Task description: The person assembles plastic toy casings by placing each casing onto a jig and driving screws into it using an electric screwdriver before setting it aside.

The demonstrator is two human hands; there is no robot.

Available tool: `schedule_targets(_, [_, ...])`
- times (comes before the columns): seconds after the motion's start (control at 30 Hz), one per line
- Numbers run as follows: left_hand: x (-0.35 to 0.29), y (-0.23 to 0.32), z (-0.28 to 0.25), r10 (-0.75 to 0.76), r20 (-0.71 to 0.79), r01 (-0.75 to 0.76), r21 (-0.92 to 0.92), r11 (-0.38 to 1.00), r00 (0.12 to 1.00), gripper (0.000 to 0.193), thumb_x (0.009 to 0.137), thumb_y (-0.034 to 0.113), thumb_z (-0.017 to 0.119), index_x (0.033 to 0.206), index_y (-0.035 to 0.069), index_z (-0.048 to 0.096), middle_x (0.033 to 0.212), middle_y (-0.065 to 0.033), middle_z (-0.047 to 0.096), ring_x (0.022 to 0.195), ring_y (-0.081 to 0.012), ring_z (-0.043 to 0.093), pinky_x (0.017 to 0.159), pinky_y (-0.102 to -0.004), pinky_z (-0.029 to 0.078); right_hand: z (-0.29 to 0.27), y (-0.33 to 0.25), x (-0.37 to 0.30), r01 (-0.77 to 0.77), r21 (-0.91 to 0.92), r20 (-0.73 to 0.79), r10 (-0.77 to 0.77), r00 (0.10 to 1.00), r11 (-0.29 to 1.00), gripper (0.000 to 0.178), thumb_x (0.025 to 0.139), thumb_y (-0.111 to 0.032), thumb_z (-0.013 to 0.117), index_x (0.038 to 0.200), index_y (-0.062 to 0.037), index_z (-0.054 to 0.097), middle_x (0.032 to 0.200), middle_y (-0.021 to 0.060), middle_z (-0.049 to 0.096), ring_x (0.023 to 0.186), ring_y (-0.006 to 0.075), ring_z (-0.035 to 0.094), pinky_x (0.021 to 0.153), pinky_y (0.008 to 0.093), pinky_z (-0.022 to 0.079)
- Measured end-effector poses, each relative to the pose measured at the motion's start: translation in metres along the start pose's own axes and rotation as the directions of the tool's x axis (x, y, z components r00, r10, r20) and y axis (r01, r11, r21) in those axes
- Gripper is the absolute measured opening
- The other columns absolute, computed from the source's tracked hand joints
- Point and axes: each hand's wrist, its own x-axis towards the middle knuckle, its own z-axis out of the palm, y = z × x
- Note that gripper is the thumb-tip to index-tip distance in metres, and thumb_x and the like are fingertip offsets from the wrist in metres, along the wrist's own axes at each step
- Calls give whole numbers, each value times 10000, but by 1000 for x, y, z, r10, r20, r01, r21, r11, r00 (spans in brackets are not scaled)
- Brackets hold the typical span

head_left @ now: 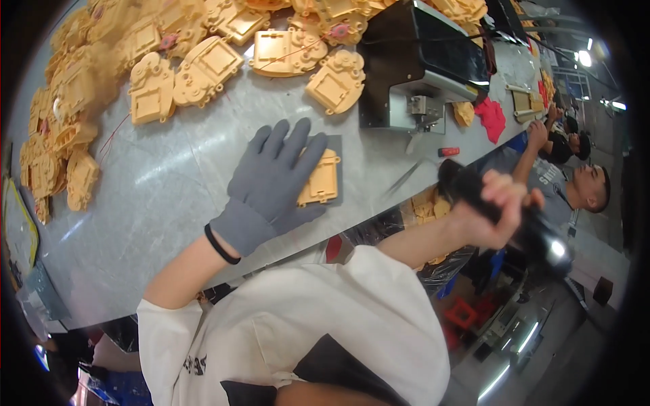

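Observation:
My left hand (273, 181), in a grey glove, lies flat with its fingers spread over a yellow plastic housing (321, 181). The palm and fingers hide the left part of that housing, which rests on a dark grey pad (336, 143). Raised off to the right of the table edge, my bare right hand (497, 210) is closed round a thick black cylindrical tool (545, 243), shaped like an electric screwdriver. Motion blurs the tool, and its tip cannot be made out.
Several yellow housings (206, 71) are heaped along the table's far and left sides. A black boxy machine (423, 68) stands far right, with a small red object (448, 151) near it and a red cloth (490, 118) beyond. A co-worker (569, 186) is at the right.

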Motion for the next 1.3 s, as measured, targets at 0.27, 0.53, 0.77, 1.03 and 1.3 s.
schedule_targets(0.27, [-49, -22, 25, -69, -286, 33, -130, 991, 956, 800, 541, 229, 803, 1235, 42, 452, 1186, -181, 506, 1055, -372, 508, 906, -418, 402, 33, 49, 32, -121, -154, 1, 123, 992, 981, 366, 689, 67, 543, 1034, 11, 435, 605, 82, 510, 446, 149, 464, 498, 292, 427])
schedule_targets(0.53, [-44, -28, 32, -181, -496, 133, -131, 982, 849, 700, 565, 243, 791, 1165, 33, 497, 1032, -124, 546, 956, -329, 526, 813, -419, 424, 12, 27, -21, -229, -1, 214, 224, 951, 973, 430, 702, 52, 524, 1110, -26, 416, 591, 57, 473, 440, 170, 466, 492, 335, 428])
schedule_targets(0.77, [-40, -42, 29, -75, -506, -4, -152, 988, 859, 729, 553, 206, 790, 1184, 30, 471, 1044, -130, 548, 941, -327, 525, 818, -423, 427, 21, 29, 32, -63, -43, -24, 62, 998, 997, 395, 709, 13, 523, 1088, -25, 418, 615, 44, 466, 483, 146, 461, 556, 329, 412])
schedule_targets(1.03, [-42, -39, 27, -102, -500, -10, -216, 976, 860, 746, 503, 130, 806, 1167, 46, 476, 1041, -123, 554, 951, -330, 526, 827, -429, 426, 26, 54, 36, -201, -156, -23, 199, 980, 967, 296, 701, 68, 540, 978, 8, 454, 622, 58, 476, 455, 158, 451, 499, 304, 414])
schedule_targets(1.3, [-41, -46, 22, -119, -441, 2, -257, 966, 890, 684, 541, 181, 796, 1142, 66, 489, 1022, -104, 571, 971, -317, 522, 840, -434, 423, 38, 13, -16, -269, 85, 223, 245, 943, 959, 374, 721, 38, 519, 1071, -43, 412, 613, 52, 460, 471, 168, 461, 532, 353, 413])
